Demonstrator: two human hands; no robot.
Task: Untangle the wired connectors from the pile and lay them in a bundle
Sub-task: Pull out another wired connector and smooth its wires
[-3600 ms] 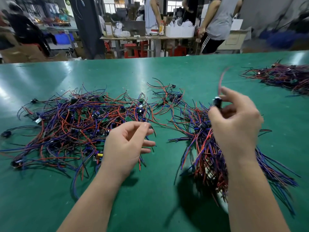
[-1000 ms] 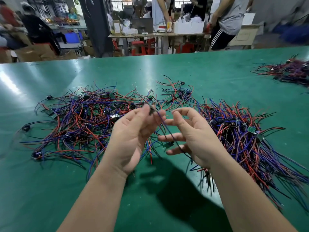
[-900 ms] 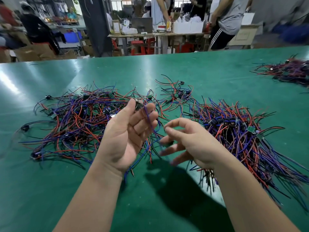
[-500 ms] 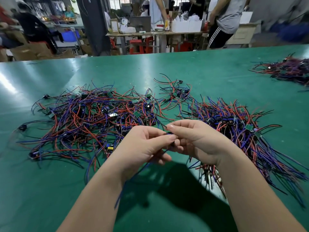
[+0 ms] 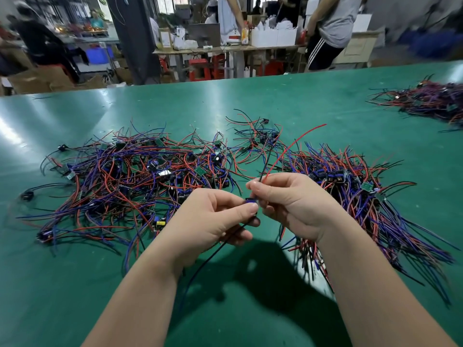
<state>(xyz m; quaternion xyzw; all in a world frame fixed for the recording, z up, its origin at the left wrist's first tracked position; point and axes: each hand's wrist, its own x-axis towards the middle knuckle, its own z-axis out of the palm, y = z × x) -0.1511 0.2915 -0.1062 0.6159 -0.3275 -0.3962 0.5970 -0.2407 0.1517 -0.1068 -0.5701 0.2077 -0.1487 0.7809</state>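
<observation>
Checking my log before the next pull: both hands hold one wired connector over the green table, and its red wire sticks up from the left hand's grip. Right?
Not quite. In the head view the red wire rises from the grip of the right hand, not the left hand. Both hands do hold one wired connector over the green table.

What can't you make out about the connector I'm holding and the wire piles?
Head view: wired connector mostly covered by left hand and right hand; shape unclear.
Head view: bundle partly hidden behind the right forearm.
Head view: far wire pile blurred, cut off by the right edge.
</observation>
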